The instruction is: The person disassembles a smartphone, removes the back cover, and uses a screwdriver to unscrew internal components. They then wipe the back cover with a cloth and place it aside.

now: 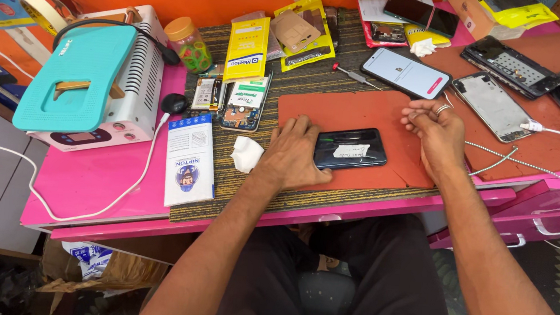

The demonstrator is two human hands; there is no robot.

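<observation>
Seen from above, a person sits at a pink bench [100,181], where a dark phone [351,148] lies lengthwise on a red-orange mat [393,117] near the front edge. The left hand [292,155] rests flat on the mat with its fingers [312,130] spread and pressing the phone's left end, while the right hand [435,128], wearing a ring, hovers just right of the phone with its fingers curled narrowly together, and I cannot tell whether they pinch anything. A crumpled white tissue [247,153] lies just left of the left hand, another phone with a lit white screen [406,73] sits behind the mat, and a teal-lidded white machine [99,78] stands at far left.
</observation>
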